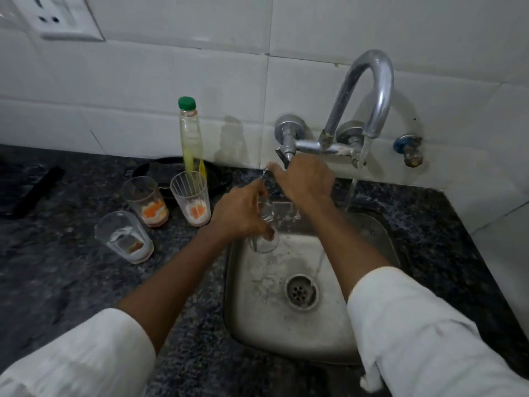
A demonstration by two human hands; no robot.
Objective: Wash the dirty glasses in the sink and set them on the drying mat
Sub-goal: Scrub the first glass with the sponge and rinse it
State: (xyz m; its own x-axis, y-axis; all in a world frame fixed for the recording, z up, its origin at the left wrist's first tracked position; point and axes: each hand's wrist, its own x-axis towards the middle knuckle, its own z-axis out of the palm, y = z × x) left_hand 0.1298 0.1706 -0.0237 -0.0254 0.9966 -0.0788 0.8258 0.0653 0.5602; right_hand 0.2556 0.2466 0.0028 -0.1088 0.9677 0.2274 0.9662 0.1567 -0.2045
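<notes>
Over the sink [337,336], your left hand [243,213] grips a glass [264,239] clear of the stream; your right hand [305,180] closes on the tap handle [284,154], likely setting flow; three dirty glasses [148,202] wait alongside.

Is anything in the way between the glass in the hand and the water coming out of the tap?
Nothing visible blocks it. The left hand holds the glass over the sink, and the water stream falls to its right. The right hand is up at the tap handle, above that path. No drying mat is in view.
</notes>
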